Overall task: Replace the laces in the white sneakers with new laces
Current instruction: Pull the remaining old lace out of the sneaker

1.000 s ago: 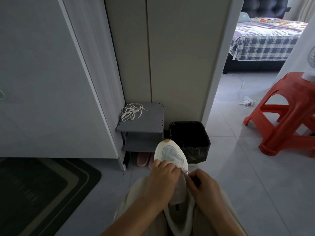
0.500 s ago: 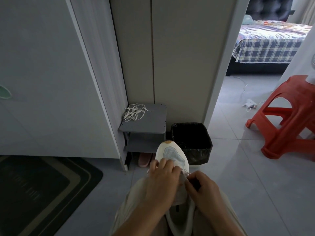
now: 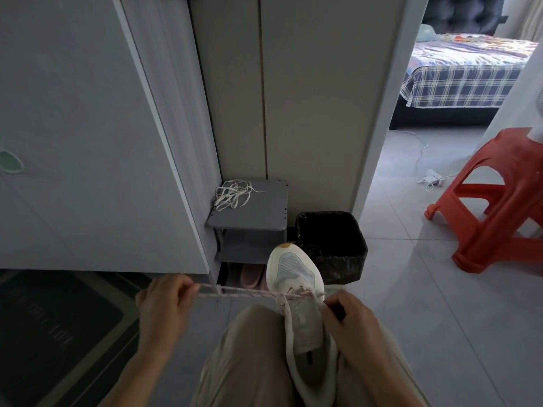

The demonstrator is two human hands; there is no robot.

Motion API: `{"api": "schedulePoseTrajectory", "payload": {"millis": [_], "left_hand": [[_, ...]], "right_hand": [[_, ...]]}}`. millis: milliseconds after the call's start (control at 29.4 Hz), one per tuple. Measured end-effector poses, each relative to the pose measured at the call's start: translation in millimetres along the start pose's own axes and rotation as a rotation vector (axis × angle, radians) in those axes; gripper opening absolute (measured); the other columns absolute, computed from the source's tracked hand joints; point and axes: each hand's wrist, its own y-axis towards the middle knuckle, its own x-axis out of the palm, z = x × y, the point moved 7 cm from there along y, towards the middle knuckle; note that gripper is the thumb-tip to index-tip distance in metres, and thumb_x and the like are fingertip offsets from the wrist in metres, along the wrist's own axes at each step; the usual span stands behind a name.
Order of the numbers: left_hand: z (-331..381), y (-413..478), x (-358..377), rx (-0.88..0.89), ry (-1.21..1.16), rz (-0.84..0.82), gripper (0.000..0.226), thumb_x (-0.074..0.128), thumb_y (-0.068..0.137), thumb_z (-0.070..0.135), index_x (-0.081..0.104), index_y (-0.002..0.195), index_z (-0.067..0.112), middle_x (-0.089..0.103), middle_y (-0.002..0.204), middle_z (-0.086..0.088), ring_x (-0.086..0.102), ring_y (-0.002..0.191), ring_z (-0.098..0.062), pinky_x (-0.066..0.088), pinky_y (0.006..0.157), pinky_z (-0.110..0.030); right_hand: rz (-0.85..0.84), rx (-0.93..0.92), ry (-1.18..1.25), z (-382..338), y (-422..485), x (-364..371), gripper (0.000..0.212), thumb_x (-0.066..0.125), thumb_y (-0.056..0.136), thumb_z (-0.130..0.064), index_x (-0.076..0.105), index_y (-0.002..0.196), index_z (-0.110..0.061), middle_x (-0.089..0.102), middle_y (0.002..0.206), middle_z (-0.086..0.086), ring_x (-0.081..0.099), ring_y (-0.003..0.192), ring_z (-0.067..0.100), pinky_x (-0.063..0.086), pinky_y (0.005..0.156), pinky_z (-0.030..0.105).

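Tiled floor point(image 3: 426, 304), sneaker point(image 3: 296, 277) pointing away, right grip point(image 3: 352, 324) clasping it, left grip point(image 3: 164, 304) pinching lace point(image 3: 235, 292)

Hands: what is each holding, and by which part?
Left hand pinches the lace along its pulled-out stretch; right hand grips the sneaker at its right side, by the eyelets.

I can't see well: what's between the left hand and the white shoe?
A pinkish lace runs straight from the left hand to the white sneaker, above the floor tiles, seen in the head view.
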Motion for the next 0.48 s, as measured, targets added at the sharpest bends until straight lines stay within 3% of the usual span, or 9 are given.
{"api": "schedulePoseTrajectory", "payload": {"millis": [68,136,204,306,408,476], "left_hand": [[11,-9,13,0.014,0.073,-0.017,0.028,0.079,0.068,0.004,0.056,0.071,0.021,0.056,0.069,0.002,0.052,0.065,-0.018,0.034,0.07,-0.034],[57,-24,28,0.202,0.112,-0.006,0.036,0.087,0.052,0.007,0.064,0.078,0.017,0.06,0.073,-0.001,0.059,0.064,-0.02,0.044,0.059,-0.034],[108,-37,47,0.423,0.097,-0.034,0.04,0.088,0.048,0.02,0.067,0.082,0.022,0.061,0.077,0.003,0.059,0.071,-0.015,0.046,0.066,-0.03],[156,-52,77,0.648,0.089,-0.096,0.028,0.084,0.059,0.029,0.066,0.08,0.026,0.058,0.078,0.008,0.049,0.081,-0.011,0.035,0.079,-0.028],[174,-51,86,0.709,0.127,-0.097,0.025,0.084,0.06,0.031,0.067,0.077,0.025,0.062,0.076,0.008,0.058,0.077,-0.014,0.045,0.076,-0.03],[179,-44,85,0.726,0.172,-0.093,0.025,0.085,0.057,0.029,0.067,0.073,0.024,0.063,0.072,0.008,0.06,0.072,-0.014,0.044,0.075,-0.03]], "right_hand": [[-0.014,-0.02,-0.007,-4,-3,0,0.008,0.056,0.089,-0.025,0.054,0.081,-0.025,0.057,0.071,-0.009,0.053,0.065,0.005,0.044,0.057,0.015],[-0.011,-0.034,0.009,-8,-5,-1,0.012,0.058,0.088,-0.024,0.051,0.079,-0.029,0.055,0.071,-0.013,0.052,0.065,0.002,0.04,0.056,0.012],[-0.004,-0.044,0.015,-9,-6,-1,0.018,0.061,0.086,-0.022,0.049,0.077,-0.032,0.054,0.072,-0.017,0.052,0.068,0.0,0.039,0.057,0.011],[-0.001,-0.042,0.019,-7,-6,-1,0.014,0.063,0.085,-0.024,0.053,0.078,-0.03,0.055,0.074,-0.017,0.053,0.071,0.0,0.04,0.059,0.01],[-0.003,-0.045,0.016,-4,-6,-3,0.007,0.061,0.087,-0.026,0.055,0.083,-0.029,0.056,0.074,-0.017,0.055,0.072,0.001,0.044,0.063,0.01],[0.009,-0.05,0.011,-2,-5,-4,0.01,0.061,0.086,-0.025,0.054,0.081,-0.03,0.058,0.076,-0.014,0.056,0.072,0.004,0.048,0.067,0.016]]}}
